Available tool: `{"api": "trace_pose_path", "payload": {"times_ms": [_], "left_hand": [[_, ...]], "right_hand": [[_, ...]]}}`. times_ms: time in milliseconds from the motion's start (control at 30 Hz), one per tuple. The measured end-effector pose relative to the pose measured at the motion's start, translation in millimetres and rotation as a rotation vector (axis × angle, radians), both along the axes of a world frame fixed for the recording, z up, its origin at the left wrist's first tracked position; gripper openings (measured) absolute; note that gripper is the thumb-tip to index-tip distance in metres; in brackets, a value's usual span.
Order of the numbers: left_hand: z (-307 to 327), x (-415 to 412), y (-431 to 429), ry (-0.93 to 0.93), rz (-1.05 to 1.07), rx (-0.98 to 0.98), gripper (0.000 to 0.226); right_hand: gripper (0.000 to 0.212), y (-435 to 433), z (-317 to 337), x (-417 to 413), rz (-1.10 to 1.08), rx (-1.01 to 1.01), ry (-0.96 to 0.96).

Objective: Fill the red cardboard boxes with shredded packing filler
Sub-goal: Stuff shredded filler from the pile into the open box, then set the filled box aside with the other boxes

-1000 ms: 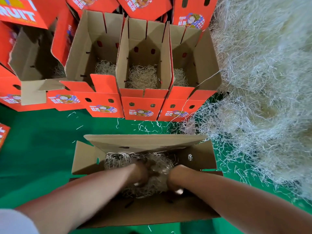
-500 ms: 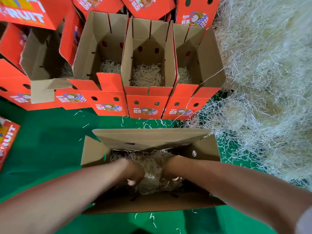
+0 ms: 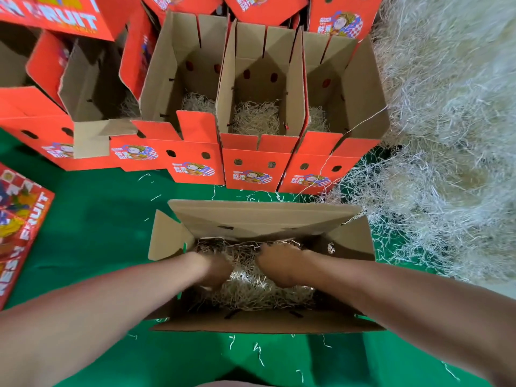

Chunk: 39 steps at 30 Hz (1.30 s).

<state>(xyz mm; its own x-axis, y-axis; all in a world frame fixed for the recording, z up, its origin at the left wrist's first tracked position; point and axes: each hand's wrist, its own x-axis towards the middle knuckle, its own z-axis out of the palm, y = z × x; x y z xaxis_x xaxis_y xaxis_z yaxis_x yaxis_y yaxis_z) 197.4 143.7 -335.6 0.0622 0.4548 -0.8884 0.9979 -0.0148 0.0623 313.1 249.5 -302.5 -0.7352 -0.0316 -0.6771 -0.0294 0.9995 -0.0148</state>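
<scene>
1. Both hands remain inside the near box, as they were a second ago. The view has shifted, so the flat red box [image 3: 19, 227] at the left edge now shows far more of its printed face.
2. An open cardboard box [image 3: 259, 216] stands on a green surface [image 3: 97, 233] directly below the camera, its brown flaps spread outward.
3. Pale shredded filler [image 3: 251, 291] covers the bottom of this box.
4. The left hand [image 3: 216, 270] is pushed down into the filler on the box's left side. It is blurred, so I cannot tell whether its fingers are spread or clutching strands.
5. The right hand [image 3: 279, 265] is just beside it, knuckles up, fingers bent down into the filler. The fingertips are buried, so a grip cannot be confirmed.
6. Beyond the near box is a row of red boxes [image 3: 257, 174], open-topped, with a small layer of filler visible in the bottom of several.
7. A large heap of filler [image 3: 446, 135] fills the right side, touching the row's rightmost box and lying close to the near box.
8. Loose strands lie scattered on the green surface around the near box.
</scene>
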Motion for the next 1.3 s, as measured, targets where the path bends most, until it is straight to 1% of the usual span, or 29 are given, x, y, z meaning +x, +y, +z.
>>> {"api": "trace_pose_path", "payload": {"times_ms": [67,133,167,233,300,333,367,467,533,567,600,633,667,700,733,767,833,900,933,967,1000,1033,1067,1100,1133,1167,1200,1267,1300], "left_hand": [[-8,4,-8,0.012,-0.062,-0.187,0.036],[-5,7,-11,0.029,-0.103,-0.253,0.041],[-2,6,-9,0.025,-0.104,-0.271,0.041],[2,4,-5,-0.026,-0.032,-0.289,0.038],[6,3,2,-0.069,0.032,-0.289,0.034],[8,5,4,-0.083,0.025,-0.250,0.032],[7,8,5,-0.060,-0.001,-0.173,0.032],[2,16,6,0.008,-0.111,0.195,0.043],[-6,17,3,0.021,-0.153,0.305,0.040],[-13,15,2,0.042,-0.195,0.280,0.042],[-18,12,0,0.073,-0.219,0.209,0.046],[-23,8,-3,0.110,-0.211,0.118,0.050],[-25,3,-6,0.135,-0.194,0.043,0.055],[-27,-3,-6,0.129,-0.146,-0.005,0.062],[-29,-7,-5,0.110,-0.073,-0.008,0.068],[-25,-7,-2,0.084,0.038,0.031,0.068],[-16,-5,7,0.014,0.277,0.232,0.050],[-5,5,11,-0.093,0.395,0.491,0.045],[0,9,10,-0.141,0.349,0.549,0.043],[0,11,10,-0.170,0.241,0.514,0.041],[1,14,9,-0.153,0.131,0.333,0.042],[3,17,6,-0.068,-0.005,0.095,0.043],[7,21,3,0.028,-0.082,-0.114,0.040],[10,20,4,0.053,-0.128,-0.194,0.037],[17,18,7,0.027,-0.012,-0.151,0.034],[26,14,11,-0.022,0.166,-0.032,0.032],[36,9,16,-0.077,0.303,0.152,0.030],[51,3,24,-0.177,0.458,0.460,0.027],[58,2,27,-0.222,0.502,0.532,0.026]], "right_hand": [[0.045,1,-3,6,-0.014,-0.054,-0.199],[0.056,6,-6,11,-0.048,-0.064,-0.467],[0.058,10,-8,12,-0.047,-0.055,-0.562],[0.053,18,-12,14,-0.042,-0.056,-0.656],[0.045,23,-13,15,-0.003,-0.055,-0.644],[0.043,23,-12,14,0.028,-0.043,-0.591],[0.041,23,-11,13,0.040,-0.031,-0.509],[0.030,21,-6,6,0.006,-0.029,-0.239],[0.022,17,-4,3,0.023,0.029,-0.111],[0.022,15,-4,2,0.055,0.068,-0.110],[0.027,15,-6,4,0.091,0.102,-0.180],[0.036,15,-10,6,0.119,0.119,-0.304],[0.046,15,-12,8,0.121,0.103,-0.426],[0.054,16,-12,10,0.080,0.066,-0.498],[0.058,17,-10,11,0.026,0.028,-0.503],[0.059,18,-6,10,-0.015,-0.005,-0.447],[0.050,19,7,6,-0.089,-0.042,-0.303],[0.025,19,18,2,-0.151,-0.020,-0.214],[0.014,18,22,1,-0.170,0.007,-0.178],[0.011,17,25,2,-0.191,0.013,-0.150],[0.011,17,27,5,-0.211,0.004,-0.128],[0.012,15,29,9,-0.227,-0.010,-0.109],[0.015,14,30,14,-0.234,-0.015,-0.066],[0.022,12,34,19,-0.240,-0.020,0.006],[0.031,12,38,24,-0.242,-0.025,0.103],[0.036,13,42,27,-0.243,-0.023,0.212],[0.038,13,48,30,-0.250,-0.007,0.324],[0.035,10,61,33,-0.255,0.027,0.566],[0.032,8,67,34,-0.244,0.033,0.718]]}}
